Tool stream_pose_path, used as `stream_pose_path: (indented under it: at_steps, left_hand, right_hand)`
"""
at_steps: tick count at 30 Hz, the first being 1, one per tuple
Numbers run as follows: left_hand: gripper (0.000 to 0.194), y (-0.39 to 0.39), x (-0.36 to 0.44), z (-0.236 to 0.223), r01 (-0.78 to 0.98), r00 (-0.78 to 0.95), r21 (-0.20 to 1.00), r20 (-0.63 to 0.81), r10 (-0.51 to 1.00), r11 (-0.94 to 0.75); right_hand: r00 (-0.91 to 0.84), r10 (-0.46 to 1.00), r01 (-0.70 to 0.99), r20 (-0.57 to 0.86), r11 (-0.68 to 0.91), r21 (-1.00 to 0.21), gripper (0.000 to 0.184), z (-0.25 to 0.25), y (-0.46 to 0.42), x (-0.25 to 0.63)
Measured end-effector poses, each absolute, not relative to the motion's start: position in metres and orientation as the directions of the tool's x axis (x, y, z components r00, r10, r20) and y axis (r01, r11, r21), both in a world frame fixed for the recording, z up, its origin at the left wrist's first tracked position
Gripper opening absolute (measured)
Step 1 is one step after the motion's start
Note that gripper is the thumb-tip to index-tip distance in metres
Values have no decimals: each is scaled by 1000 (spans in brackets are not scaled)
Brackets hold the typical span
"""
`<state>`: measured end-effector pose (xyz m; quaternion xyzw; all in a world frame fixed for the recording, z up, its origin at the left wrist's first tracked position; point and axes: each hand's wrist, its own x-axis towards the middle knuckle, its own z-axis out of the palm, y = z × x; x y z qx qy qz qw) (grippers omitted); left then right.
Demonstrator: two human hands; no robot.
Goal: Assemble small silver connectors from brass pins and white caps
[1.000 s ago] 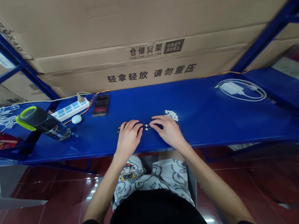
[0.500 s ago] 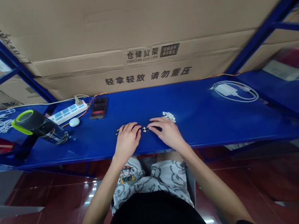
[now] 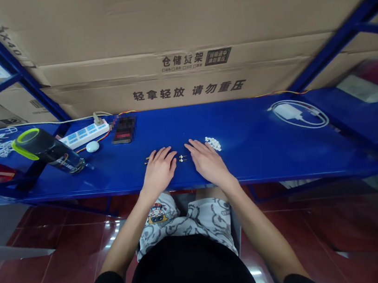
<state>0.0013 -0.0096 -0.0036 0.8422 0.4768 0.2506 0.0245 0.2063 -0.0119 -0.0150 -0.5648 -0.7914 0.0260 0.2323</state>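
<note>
My left hand (image 3: 159, 171) rests palm down on the blue steel shelf (image 3: 255, 160), fingers spread, holding nothing. Thin brass-coloured sticks (image 3: 147, 160) poke out just beyond its fingertips. My right hand (image 3: 207, 159) also lies flat and empty, close to a heap of small white beads or pellets (image 3: 213, 143). Between the hands sit two tiny metal-tipped pins (image 3: 181, 159), touched by neither hand. They are too small to identify exactly.
Towards the left stand a dark bottle with a green lid (image 3: 50, 151), a white mouse (image 3: 92, 146), a power strip (image 3: 84, 135) and a pixelated dark object (image 3: 124, 129). A white charger with cable (image 3: 298, 114) lies right. Cardboard cartons (image 3: 173, 31) fill the back.
Both hands have drawn apart and flattened, their fingers coming off the tiny pins between them. The view has shifted slightly.
</note>
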Motion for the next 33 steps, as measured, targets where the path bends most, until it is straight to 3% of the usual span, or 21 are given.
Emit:
stream_pose_path:
  at_steps: [10,18,33]
  left_hand:
    - [31,-10,1,4,794,444,257,375,814,-551]
    - [33,-11,1,5,811,443,232,353,824,-536]
    - [32,-10,1,4,812,442,236,346,827,-533]
  right_hand:
    - [-265,914,885,308,357,-299,50,-11,-11,205]
    - [-293,918,912,268,352,-209,52,-7,-14,204]
    - [-289,919,917,269,346,-197,52,-10,-12,204]
